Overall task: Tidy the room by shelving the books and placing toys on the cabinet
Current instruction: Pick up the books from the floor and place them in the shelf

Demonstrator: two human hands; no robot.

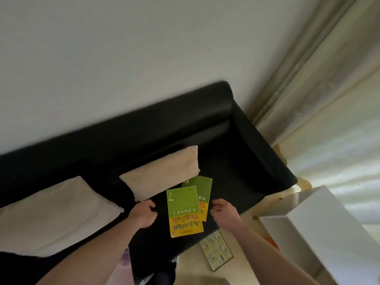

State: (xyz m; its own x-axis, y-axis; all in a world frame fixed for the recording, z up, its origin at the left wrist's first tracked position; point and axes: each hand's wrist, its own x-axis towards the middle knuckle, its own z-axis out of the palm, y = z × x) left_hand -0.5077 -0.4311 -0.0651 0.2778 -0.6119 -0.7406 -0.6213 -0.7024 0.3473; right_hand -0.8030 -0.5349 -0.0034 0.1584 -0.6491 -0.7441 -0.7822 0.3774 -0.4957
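Two green-and-yellow books lie overlapped on the black sofa (236, 161) seat. The upper book (184, 212) shows a white 7 on its cover; the second book (202, 190) sticks out from under it to the right. My left hand (143, 212) hovers just left of the books, fingers loosely curled, holding nothing. My right hand (223, 211) is just right of them, fingers also loosely curled and apart from the covers. Neither hand touches a book.
Two cream cushions (162, 173) (51, 214) lean on the sofa back. A white cabinet (304, 229) stands at the right by pale curtains (329, 99). A flat printed board or book (217, 251) lies on the floor by the sofa's front edge.
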